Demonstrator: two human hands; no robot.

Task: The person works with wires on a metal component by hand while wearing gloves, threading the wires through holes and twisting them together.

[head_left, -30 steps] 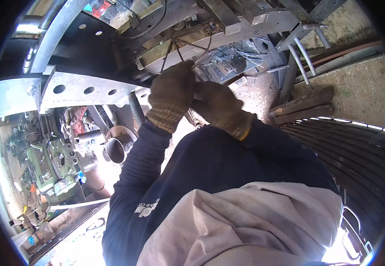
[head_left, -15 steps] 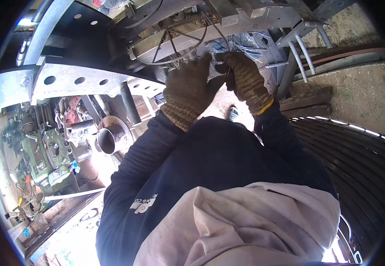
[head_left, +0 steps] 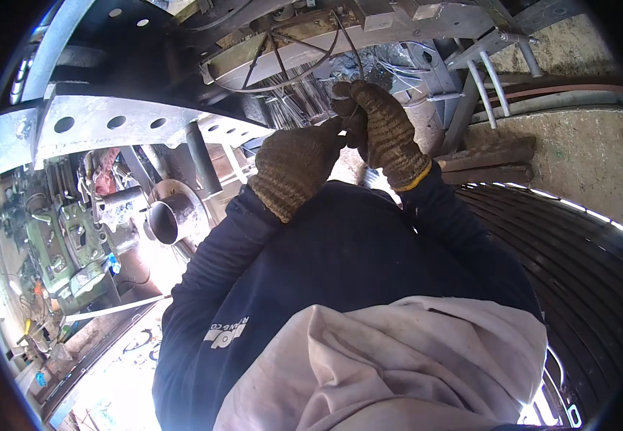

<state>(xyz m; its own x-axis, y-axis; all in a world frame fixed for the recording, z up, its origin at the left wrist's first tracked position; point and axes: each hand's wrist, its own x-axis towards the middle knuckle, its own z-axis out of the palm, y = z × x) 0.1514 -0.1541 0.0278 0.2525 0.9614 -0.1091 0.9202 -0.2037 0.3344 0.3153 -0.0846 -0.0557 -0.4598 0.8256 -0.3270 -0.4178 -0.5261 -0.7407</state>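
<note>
My left hand [head_left: 291, 167] wears a brown striped knit glove, its fingertips pinched together close to the other hand. Facing it, my right hand [head_left: 389, 135] in a matching glove with a yellow cuff edge has its fingers curled inward. The fingertips of both hands meet or nearly meet in front of my chest. Whatever they pinch is too small or too hidden to name. Just beyond them lies a bundle of thin metal rods [head_left: 290, 104], and a bent dark rod [head_left: 351, 44] comes down near my right fingertips.
A steel beam [head_left: 390, 32] crosses the far side. On the left runs a light metal rail with round holes [head_left: 124, 123]. Below it are a flanged pipe [head_left: 175, 218] and a green machine [head_left: 67, 248]. Wooden blocks [head_left: 487, 154] and dark corrugated sheeting [head_left: 555, 251] lie at the right.
My left hand has come down and its fingers have closed toward the right fingertips. The right hand has shifted slightly left. More of the rod bundle now shows.
</note>
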